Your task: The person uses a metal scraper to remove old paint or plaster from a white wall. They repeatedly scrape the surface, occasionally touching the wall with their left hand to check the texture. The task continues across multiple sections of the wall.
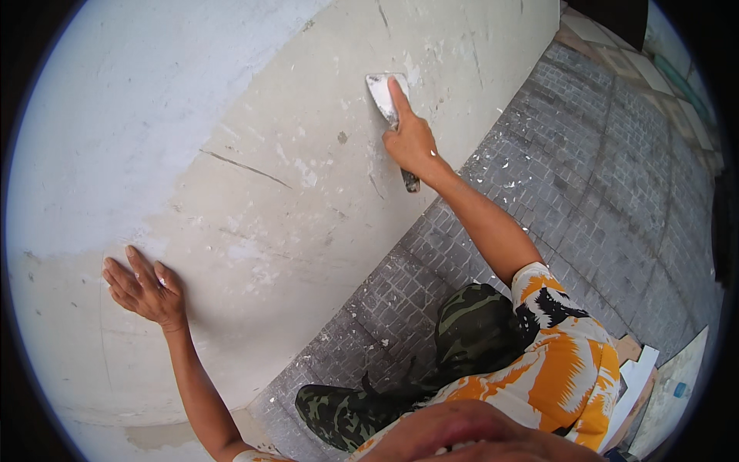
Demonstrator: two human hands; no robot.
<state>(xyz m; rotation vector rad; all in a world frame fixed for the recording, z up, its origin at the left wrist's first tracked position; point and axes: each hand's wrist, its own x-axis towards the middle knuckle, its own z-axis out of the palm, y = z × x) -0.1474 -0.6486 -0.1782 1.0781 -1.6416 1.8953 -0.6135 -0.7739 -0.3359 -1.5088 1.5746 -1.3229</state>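
Observation:
My right hand [413, 144] grips a putty knife [380, 95], its forefinger stretched along the broad metal blade. The blade lies against the wall [262, 162], and the dark handle end sticks out below my palm. Lower on the left, my left hand [146, 291] rests on the same wall with its fingers spread, holding nothing. Around both hands the beige surface carries pale scraped patches, a long dark scratch and small marks. A whiter area covers the wall's upper left.
Grey paving [570, 185] runs along the foot of the wall, with white flakes scattered over it. My knees in camouflage trousers [477, 327] are bent close to the wall. Boards [637, 385] lie at the lower right. Light slabs [650, 73] edge the paving at the far right.

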